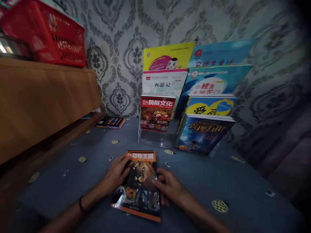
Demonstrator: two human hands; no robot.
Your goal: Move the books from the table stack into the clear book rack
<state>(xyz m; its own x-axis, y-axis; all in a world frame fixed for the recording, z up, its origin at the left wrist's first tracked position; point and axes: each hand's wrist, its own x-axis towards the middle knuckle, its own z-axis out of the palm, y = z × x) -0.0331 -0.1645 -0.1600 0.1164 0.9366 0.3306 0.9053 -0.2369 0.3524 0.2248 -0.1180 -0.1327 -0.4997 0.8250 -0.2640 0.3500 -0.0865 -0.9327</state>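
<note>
- Carrier: a blue cloth surface (196, 178), bounded at the far edge by a patterned wall (119, 64) and along the left by a wooden cabinet (46, 106); the right edge slants toward the near right corner.
- Room: bare cloth lies between the lion-cover book (143, 174) and the clear rack (155, 139), and from the right hand (172, 187) out to the right edge. More runs from the left hand (117, 173) toward the cabinet.
- Far edge: the rack stands right of centre, bearing upright books in two columns; a dark book (110, 122) lies near the far left corner.
- Lion-cover book: face up, near the middle of the surface's near part, well apart from the right edge.
- Right hand: partly closed, grasping the book's right edge, thumb on the cover.
- Left hand: fingers loosely extended, touching the upper left of the cover; whether it clasps the edge, I cannot tell.
</note>
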